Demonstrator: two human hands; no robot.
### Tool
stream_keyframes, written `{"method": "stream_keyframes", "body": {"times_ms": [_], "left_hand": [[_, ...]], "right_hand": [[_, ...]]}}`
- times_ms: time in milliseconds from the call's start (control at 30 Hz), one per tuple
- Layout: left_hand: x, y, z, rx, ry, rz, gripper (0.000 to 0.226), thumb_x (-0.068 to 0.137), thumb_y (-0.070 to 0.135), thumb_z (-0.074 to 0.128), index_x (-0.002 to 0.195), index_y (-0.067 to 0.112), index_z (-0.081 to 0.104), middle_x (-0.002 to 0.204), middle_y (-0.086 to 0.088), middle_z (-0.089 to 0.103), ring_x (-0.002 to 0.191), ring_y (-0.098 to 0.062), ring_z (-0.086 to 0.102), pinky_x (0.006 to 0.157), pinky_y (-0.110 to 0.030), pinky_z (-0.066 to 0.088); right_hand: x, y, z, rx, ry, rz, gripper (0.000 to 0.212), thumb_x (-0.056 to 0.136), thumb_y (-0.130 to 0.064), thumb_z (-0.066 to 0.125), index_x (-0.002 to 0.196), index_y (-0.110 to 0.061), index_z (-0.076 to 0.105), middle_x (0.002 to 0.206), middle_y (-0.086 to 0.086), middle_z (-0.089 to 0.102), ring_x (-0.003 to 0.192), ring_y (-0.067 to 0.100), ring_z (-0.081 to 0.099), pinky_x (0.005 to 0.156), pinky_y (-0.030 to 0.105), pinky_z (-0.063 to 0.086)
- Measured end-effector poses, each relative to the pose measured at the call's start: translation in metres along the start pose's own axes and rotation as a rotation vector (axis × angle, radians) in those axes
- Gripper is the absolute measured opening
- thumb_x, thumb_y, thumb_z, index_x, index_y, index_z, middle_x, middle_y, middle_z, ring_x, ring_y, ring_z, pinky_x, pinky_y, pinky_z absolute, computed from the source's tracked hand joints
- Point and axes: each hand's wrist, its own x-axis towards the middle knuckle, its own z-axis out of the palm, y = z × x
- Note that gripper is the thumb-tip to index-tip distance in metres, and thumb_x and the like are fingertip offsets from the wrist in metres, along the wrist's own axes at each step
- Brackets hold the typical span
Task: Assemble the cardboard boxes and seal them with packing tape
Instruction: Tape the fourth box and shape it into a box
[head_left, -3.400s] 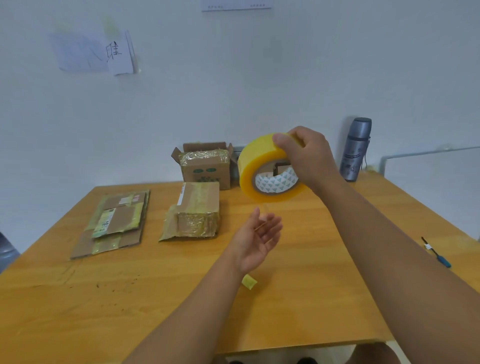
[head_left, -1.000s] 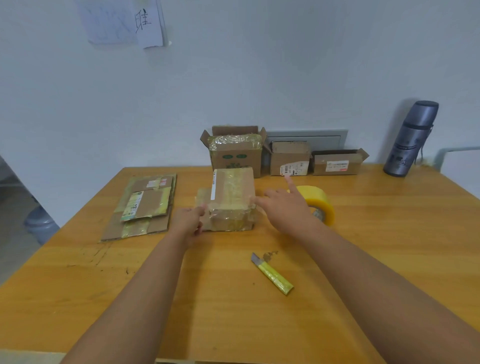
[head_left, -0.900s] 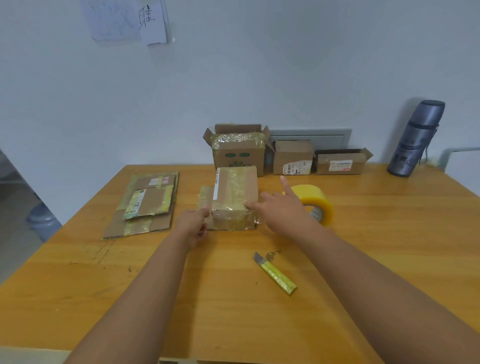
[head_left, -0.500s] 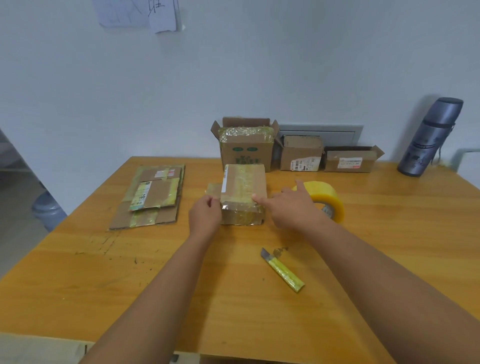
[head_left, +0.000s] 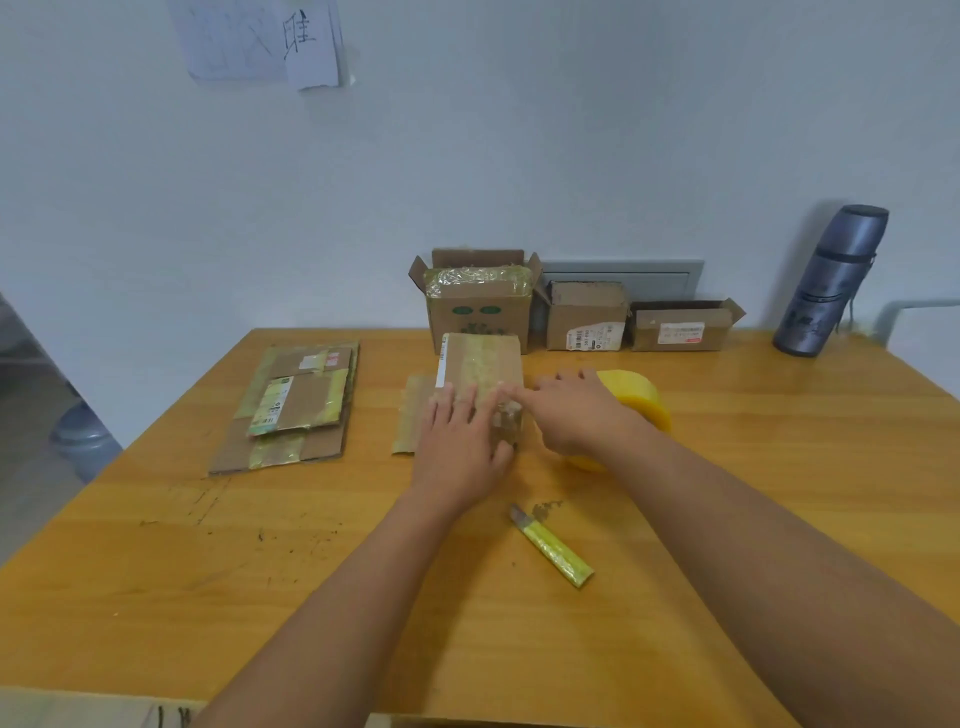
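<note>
Wooden table (head_left: 779, 467): boxes (head_left: 584, 317), flattened cardboard (head_left: 296, 410), tape roll (head_left: 641, 400), knife (head_left: 553, 545), flask (head_left: 831, 283).

2 bare forearms, no sleeves visible, left hand (head_left: 457, 452), right hand (head_left: 576, 415), ringless fingers (head_left: 519, 394)

Single head-worn view, forward and downward over the table (head_left: 779, 467), close above.
</note>
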Motion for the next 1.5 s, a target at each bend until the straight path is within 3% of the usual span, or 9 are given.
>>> {"method": "stream_keyframes", "body": {"times_ms": [100, 300, 433, 567, 633, 733, 933, 1167, 1500], "left_hand": [[0.005, -0.006, 0.011, 0.121, 0.021, -0.001, 0.063, 0.094, 0.062, 0.046, 0.147, 0.03, 0.035, 0.161, -0.004, 0.026, 0.15, -0.031, 0.013, 0.122, -0.046, 0.006], [0.025, 0.0, 0.019, 0.28, 0.047, -0.092, 0.08, 0.082, 0.083, 0.034, 0.131, 0.02, 0.048, 0.146, -0.009, 0.045, 0.14, -0.037, 0.033, 0.119, -0.055, 0.008], [0.036, 0.001, 0.022, 0.255, 0.108, -0.136, 0.063, 0.092, 0.067, 0.041, 0.117, 0.011, 0.053, 0.127, -0.013, 0.056, 0.128, -0.037, 0.045, 0.119, -0.054, 0.018], [0.04, -0.004, 0.021, 0.229, 0.163, -0.095, 0.043, 0.09, 0.048, 0.056, 0.105, 0.008, 0.056, 0.116, -0.015, 0.061, 0.119, -0.035, 0.05, 0.107, -0.046, 0.032], [0.037, -0.008, 0.021, 0.191, 0.161, -0.083, 0.039, 0.09, 0.044, 0.057, 0.111, 0.011, 0.055, 0.118, -0.014, 0.06, 0.115, -0.034, 0.052, 0.099, -0.044, 0.038], [0.032, -0.014, 0.021, 0.209, 0.115, -0.072, 0.046, 0.095, 0.044, 0.052, 0.135, 0.023, 0.051, 0.136, -0.018, 0.053, 0.129, -0.037, 0.046, 0.106, -0.048, 0.034], [0.031, -0.018, 0.018, 0.256, 0.073, -0.09, 0.047, 0.102, 0.047, 0.04, 0.145, 0.028, 0.042, 0.15, -0.02, 0.042, 0.141, -0.036, 0.035, 0.114, -0.047, 0.027], [0.027, -0.017, 0.014, 0.276, 0.047, -0.166, 0.051, 0.102, 0.049, 0.037, 0.149, 0.028, 0.036, 0.153, -0.02, 0.038, 0.143, -0.036, 0.031, 0.114, -0.046, 0.026], [0.029, -0.014, 0.006, 0.217, -0.122, -0.179, 0.069, 0.095, 0.051, 0.043, 0.154, 0.028, 0.015, 0.16, -0.024, 0.019, 0.149, -0.038, 0.013, 0.12, -0.048, 0.013]], "right_hand": [[-0.005, 0.016, -0.004, 0.063, 0.065, 0.041, 0.066, 0.097, -0.023, 0.057, 0.154, -0.028, 0.024, 0.143, 0.011, 0.048, 0.131, 0.033, 0.044, 0.106, 0.044, 0.038], [-0.027, 0.063, 0.0, 0.322, 0.112, 0.242, 0.076, 0.081, -0.069, 0.062, 0.139, -0.022, 0.047, 0.137, 0.003, 0.057, 0.118, 0.024, 0.056, 0.089, 0.039, 0.052], [-0.045, 0.082, 0.023, 0.637, 0.134, 0.245, 0.079, 0.082, -0.051, 0.075, 0.147, -0.027, 0.036, 0.144, 0.001, 0.049, 0.124, 0.023, 0.051, 0.095, 0.038, 0.047], [-0.051, 0.085, 0.057, 0.915, 0.169, 0.304, 0.064, 0.085, -0.026, 0.075, 0.137, -0.028, 0.036, 0.117, 0.004, 0.057, 0.099, 0.021, 0.057, 0.081, 0.039, 0.051], [-0.049, 0.08, 0.071, 1.039, 0.199, 0.336, 0.051, 0.086, -0.023, 0.073, 0.126, -0.025, 0.041, 0.105, 0.005, 0.058, 0.091, 0.022, 0.059, 0.077, 0.041, 0.05], [-0.047, 0.072, 0.086, 1.202, 0.248, 0.347, 0.037, 0.087, -0.02, 0.071, 0.115, -0.021, 0.047, 0.097, 0.003, 0.058, 0.088, 0.023, 0.058, 0.07, 0.036, 0.047], [-0.057, 0.093, 0.078, 0.877, 0.358, 0.422, 0.048, 0.085, -0.019, 0.068, 0.125, -0.027, 0.042, 0.092, -0.003, 0.055, 0.081, 0.019, 0.054, 0.059, 0.033, 0.04], [-0.071, 0.094, 0.073, 0.578, 0.465, 0.476, 0.059, 0.088, -0.021, 0.066, 0.138, -0.026, 0.035, 0.108, 0.002, 0.054, 0.099, 0.025, 0.053, 0.083, 0.042, 0.045], [-0.073, 0.089, 0.067, 0.426, 0.409, 0.489, 0.067, 0.092, -0.035, 0.061, 0.148, -0.023, 0.026, 0.136, 0.006, 0.046, 0.119, 0.027, 0.048, 0.092, 0.042, 0.042]]}}
